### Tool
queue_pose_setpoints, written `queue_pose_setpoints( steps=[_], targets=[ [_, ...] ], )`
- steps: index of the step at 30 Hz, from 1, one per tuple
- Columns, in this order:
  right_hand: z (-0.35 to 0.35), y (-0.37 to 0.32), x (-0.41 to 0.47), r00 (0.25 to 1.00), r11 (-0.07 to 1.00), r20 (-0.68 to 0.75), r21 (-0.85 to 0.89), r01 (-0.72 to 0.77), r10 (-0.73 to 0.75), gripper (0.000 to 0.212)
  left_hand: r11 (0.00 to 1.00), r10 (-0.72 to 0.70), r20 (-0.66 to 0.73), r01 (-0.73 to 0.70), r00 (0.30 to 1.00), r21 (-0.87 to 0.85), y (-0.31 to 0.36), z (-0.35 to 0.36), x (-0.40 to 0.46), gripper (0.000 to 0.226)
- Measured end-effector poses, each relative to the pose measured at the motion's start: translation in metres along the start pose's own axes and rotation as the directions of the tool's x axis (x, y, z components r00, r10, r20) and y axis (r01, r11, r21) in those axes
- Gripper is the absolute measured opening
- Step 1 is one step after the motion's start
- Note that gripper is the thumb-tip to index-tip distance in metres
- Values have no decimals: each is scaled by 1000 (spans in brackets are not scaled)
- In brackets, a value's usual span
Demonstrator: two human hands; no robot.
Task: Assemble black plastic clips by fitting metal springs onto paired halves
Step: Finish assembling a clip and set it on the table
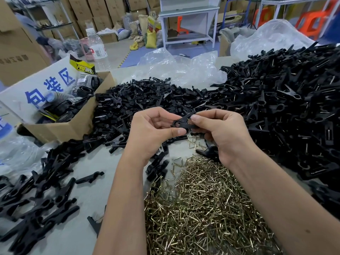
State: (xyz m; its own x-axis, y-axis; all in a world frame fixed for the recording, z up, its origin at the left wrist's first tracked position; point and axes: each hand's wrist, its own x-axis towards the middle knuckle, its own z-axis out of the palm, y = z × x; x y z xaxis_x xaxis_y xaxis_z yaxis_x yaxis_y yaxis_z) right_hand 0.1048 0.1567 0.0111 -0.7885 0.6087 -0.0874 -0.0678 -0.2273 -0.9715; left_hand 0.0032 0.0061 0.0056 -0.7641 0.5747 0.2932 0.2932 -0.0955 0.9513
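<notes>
Risk sits mainly in the pinch at the frame's centre, but going left to right: at nine o'clock a box holds odd parts, and below it, toward eight o'clock, loose halves lie scattered on the table, apparently without springs. The left hand has its fingers curled, thumb and forefinger pinching the near end of a clip held above the table at centre. The right hand meets it from three o'clock, fingers curled too, thumb and fingertip clamped on the clip's other end; something thin and pale shows under that thumb, perhaps a spring, though I cannot tell for sure. If the two halves are not squarely paired, I judge that pressing a spring on could twist them apart or let the wire snap off sideways; a bent leg could also miss its groove and leave the clip slack. A slip could fling the part into the springs heaped at six o'clock, or into the big pile at two to three o'clock, which looks already sprung, where an unfinished clip would be hard to find. Sharp wire ends near bare fingertips could prick as well.
</notes>
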Motion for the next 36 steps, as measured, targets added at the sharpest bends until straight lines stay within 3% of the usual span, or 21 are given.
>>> queue_pose_setpoints(
  steps=[4,7,9,14,18,22,25,29,32,36],
  targets=[
    [-3,0,2,990,987,53,82,-138,134,16,1000,5,14,-5,1000,-6,-2,-1,-1,32],
    [-7,-3,4,976,966,115,160,-204,187,6,1000,-6,-7,6,1000,-9,-3,0,0,31],
    [-10,-6,4,956,949,194,187,-255,218,18,1000,-9,-19,9,1000,-25,-3,0,-1,30],
    [-16,-9,2,812,802,458,291,-522,362,24,988,-16,47,23,999,-154,-1,-2,-2,32],
    [-23,-4,-1,663,694,673,305,-652,328,54,981,8,127,17,992,-195,2,0,-5,29],
    [-27,-1,2,616,731,735,252,-635,282,45,969,14,137,20,990,-246,5,-1,-6,38],
    [-31,0,5,566,722,789,246,-646,238,54,968,4,111,24,994,-249,6,-1,-4,55],
    [-30,1,5,489,665,854,263,-699,176,49,972,20,152,16,988,-233,7,-2,-4,46],
    [-26,0,6,444,561,883,293,-774,153,36,973,27,168,13,985,-229,8,-3,-5,44],
    [-25,-2,5,454,566,877,299,-768,154,31,967,31,175,14,984,-253,9,-3,-6,39]
  ],
)
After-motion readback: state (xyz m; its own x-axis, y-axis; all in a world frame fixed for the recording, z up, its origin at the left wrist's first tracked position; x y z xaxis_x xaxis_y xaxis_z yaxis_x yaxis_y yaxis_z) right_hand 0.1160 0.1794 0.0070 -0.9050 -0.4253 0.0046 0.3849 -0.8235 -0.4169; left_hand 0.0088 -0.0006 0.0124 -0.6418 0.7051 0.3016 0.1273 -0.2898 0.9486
